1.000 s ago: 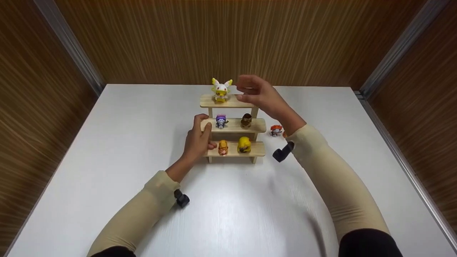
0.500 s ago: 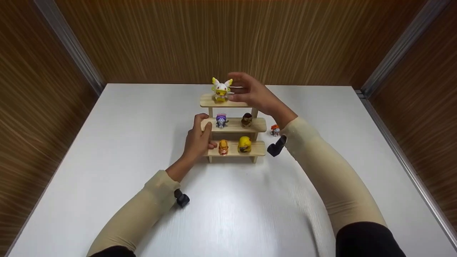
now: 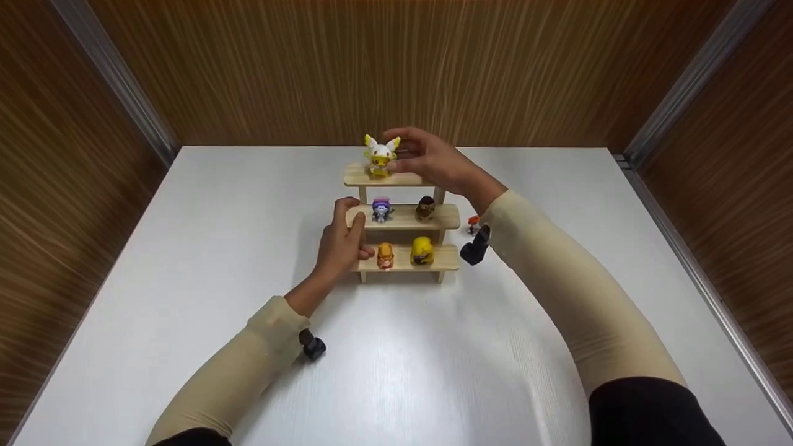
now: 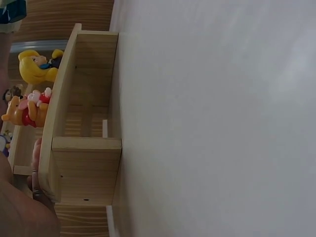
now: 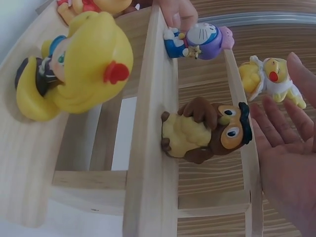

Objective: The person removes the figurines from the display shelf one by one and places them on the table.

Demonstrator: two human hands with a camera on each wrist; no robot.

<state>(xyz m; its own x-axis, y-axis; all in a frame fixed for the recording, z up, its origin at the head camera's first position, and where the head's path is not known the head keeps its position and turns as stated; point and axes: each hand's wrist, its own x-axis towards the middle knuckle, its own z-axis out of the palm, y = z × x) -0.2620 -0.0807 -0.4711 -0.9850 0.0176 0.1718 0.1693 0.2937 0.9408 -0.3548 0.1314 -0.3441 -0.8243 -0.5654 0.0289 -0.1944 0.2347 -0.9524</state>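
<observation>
Up on the top shelf [image 3: 406, 179] of the wooden stand [image 3: 403, 217], towards its left end, sits the white-and-yellow figurine [image 3: 381, 155], and here's my right hand [image 3: 441, 164] around its side, fingers loose and unclenched, though whether the thumb touches it I cannot tell. Lower down, my left hand [image 3: 337, 244] is gripping the stand's left end, close by the purple-hatted figurine [image 3: 381, 210] that shares the middle shelf with the brown owl [image 3: 425, 209], above the orange bear [image 3: 385, 255] and the yellow-haired figurine [image 3: 422, 251] on the bottom shelf. Out to the right, an orange-topped figurine [image 3: 473, 221] peeks past my black wrist camera [image 3: 475, 248] on the white bench [image 3: 186, 248], wood-grain panels [image 3: 396, 68] behind.
</observation>
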